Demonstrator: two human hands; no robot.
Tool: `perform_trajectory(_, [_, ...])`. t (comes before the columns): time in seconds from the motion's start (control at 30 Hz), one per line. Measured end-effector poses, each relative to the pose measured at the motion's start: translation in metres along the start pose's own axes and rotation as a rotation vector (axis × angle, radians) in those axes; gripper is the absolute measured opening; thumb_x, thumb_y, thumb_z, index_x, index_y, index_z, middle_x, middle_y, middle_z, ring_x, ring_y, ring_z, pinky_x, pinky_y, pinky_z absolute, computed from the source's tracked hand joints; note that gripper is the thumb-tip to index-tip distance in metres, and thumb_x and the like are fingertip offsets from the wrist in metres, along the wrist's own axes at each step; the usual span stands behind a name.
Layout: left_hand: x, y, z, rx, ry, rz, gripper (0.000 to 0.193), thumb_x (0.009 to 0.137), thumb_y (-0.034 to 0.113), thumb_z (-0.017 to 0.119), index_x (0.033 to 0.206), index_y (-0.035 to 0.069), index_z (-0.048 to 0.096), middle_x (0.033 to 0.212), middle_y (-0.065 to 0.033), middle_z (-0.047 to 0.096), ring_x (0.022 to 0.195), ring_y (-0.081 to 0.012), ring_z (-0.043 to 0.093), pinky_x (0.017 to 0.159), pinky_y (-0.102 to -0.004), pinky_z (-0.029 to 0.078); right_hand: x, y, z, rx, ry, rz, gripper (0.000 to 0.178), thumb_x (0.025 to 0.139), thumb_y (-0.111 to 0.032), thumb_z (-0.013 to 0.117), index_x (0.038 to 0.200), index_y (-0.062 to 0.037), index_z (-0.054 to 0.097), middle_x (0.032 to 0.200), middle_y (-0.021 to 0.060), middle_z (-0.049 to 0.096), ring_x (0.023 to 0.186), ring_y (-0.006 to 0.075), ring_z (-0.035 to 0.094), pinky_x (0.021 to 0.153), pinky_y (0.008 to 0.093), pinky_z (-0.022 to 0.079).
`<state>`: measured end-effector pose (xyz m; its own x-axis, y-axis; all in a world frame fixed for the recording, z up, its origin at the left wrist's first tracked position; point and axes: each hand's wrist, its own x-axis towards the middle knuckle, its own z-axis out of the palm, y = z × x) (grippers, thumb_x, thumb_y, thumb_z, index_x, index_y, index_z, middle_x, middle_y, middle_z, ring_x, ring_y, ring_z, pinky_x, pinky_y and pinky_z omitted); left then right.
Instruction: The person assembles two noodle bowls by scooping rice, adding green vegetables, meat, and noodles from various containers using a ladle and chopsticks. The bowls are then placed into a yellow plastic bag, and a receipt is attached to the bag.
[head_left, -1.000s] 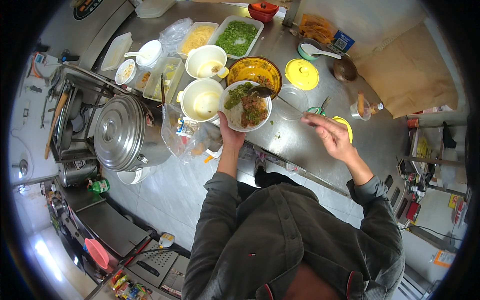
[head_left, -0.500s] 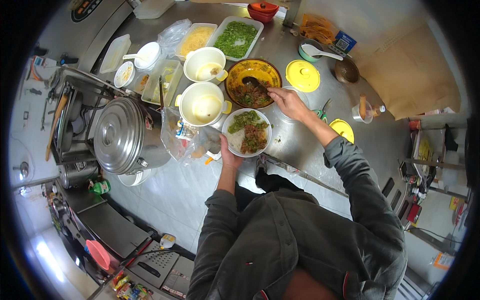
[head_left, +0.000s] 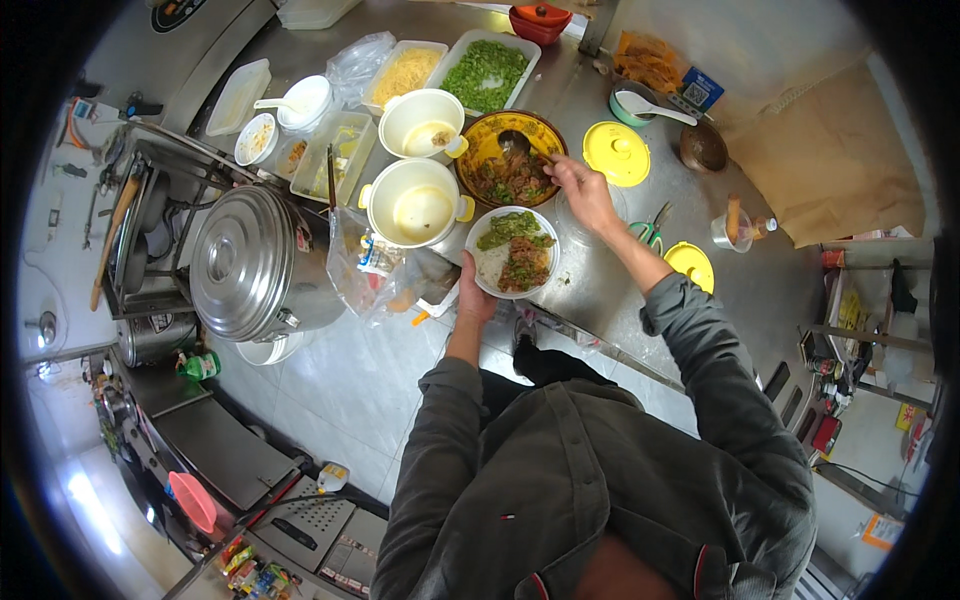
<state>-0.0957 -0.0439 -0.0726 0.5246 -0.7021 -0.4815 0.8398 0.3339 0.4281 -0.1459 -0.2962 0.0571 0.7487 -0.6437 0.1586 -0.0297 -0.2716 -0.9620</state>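
My left hand (head_left: pixel 478 291) grips the near-left rim of a round white bowl (head_left: pixel 497 291) that holds rice, chopped greens and a brown meat mixture. Just beyond it stands a yellow-patterned bowl with a dark rim (head_left: pixel 541 137), part full of the same kind of meat mixture (head_left: pixel 507 181). My right hand (head_left: pixel 585 192) is closed round the handle of a metal spoon (head_left: pixel 513 141), whose head rests inside the yellow bowl near its far side. Part of the spoon's handle is hidden by my fingers.
Two cream pots (head_left: pixel 420 212) (head_left: pixel 421 121) stand left of the bowls. Behind are tubs of chopped greens (head_left: pixel 487 76) and yellow shreds (head_left: pixel 408 73). Yellow lids (head_left: pixel 616 153) (head_left: pixel 689 266) and scissors (head_left: pixel 650 230) lie right. A large steel pot (head_left: pixel 245 262) stands left.
The spoon's head has shifted toward the far side of the yellow bowl, and my right hand has moved slightly away from me. The white bowl has come a little closer to the yellow one.
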Motion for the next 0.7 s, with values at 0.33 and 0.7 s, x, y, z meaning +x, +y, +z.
perform_trajectory(0.33, [-0.023, 0.004, -0.007, 0.009, 0.021, 0.028, 0.073, 0.101, 0.062, 0.039, 0.149, 0.008, 0.04, 0.146, -0.0122, 0.051, 0.134, -0.0314, 0.049, 0.112, -0.0463, 0.039, -0.052, -0.049, -0.029, -0.458, -0.404, -0.348, 0.03, 0.097, -0.011, 0.061, 0.123, 0.0034, 0.063, 0.121, 0.0228, 0.067, 0.105, 0.04, 0.066, 0.091, 0.0417, 0.054])
perform_trajectory(0.7, [-0.032, 0.002, -0.012, -0.073, 0.007, 0.02, 0.073, 0.1, 0.063, 0.041, 0.149, 0.008, 0.04, 0.147, -0.0124, 0.051, 0.134, -0.0318, 0.049, 0.112, -0.0466, 0.04, -0.009, -0.01, 0.009, -0.442, -0.122, -0.404, 0.03, 0.1, -0.013, 0.058, 0.123, 0.0058, 0.063, 0.114, 0.0232, 0.07, 0.101, 0.0364, 0.07, 0.088, 0.0391, 0.056])
